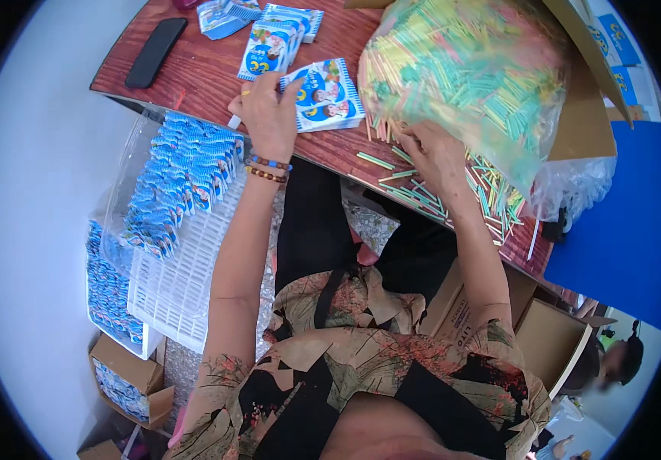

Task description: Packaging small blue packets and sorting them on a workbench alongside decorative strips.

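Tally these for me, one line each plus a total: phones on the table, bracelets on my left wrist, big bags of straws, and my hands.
Phone: 1
Bracelets: 2
Straw bag: 1
Hands: 2, left hand and right hand
Total: 6
Packets and loose straws overlap too much to count.

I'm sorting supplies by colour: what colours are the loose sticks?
The loose sticks are green, yellow and pink, seen in the head view.
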Demonstrator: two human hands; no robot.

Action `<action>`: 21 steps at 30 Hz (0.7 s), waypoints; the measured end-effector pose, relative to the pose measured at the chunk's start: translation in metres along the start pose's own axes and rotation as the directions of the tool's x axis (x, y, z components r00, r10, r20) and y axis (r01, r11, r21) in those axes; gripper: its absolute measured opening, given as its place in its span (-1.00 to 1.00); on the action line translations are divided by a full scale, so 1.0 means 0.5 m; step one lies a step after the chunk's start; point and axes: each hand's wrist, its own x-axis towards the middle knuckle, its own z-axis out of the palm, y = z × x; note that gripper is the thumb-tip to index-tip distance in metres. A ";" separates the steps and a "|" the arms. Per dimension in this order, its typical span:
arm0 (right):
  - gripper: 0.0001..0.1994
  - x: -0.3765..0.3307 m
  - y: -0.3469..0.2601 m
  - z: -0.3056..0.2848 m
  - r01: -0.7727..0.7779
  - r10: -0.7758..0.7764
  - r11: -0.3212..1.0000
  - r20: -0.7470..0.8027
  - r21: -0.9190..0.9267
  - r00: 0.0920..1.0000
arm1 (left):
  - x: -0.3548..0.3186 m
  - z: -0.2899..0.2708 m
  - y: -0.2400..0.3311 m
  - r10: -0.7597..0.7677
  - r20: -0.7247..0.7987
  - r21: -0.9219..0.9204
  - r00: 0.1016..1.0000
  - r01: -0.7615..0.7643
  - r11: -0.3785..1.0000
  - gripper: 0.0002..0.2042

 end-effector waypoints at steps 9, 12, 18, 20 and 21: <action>-0.77 -0.037 -0.031 -0.019 -0.041 0.121 0.489 -0.021 0.872 0.992 | -0.066 -0.082 0.137 -0.018 0.422 -0.538 0.906 0.266 0.800 -0.87; -0.83 -0.052 -0.020 0.005 -0.223 0.103 0.137 0.211 0.965 0.972 | -0.107 -0.070 0.189 -0.134 0.500 -0.745 0.856 0.504 0.437 -0.92; -0.90 -0.110 -0.033 0.029 -0.140 0.206 0.156 0.107 0.978 0.973 | -0.175 -0.064 0.186 -0.137 0.650 -0.685 0.748 0.654 0.320 -0.87; -0.92 -0.126 -0.019 0.032 -0.154 0.163 0.253 0.115 0.955 0.980 | -0.190 -0.068 0.195 -0.179 0.638 -0.674 0.749 0.655 0.341 -0.89; -0.92 -0.135 -0.018 0.031 -0.166 0.195 0.277 0.114 0.946 0.974 | -0.201 -0.068 0.194 -0.177 0.643 -0.669 0.745 0.660 0.343 -0.89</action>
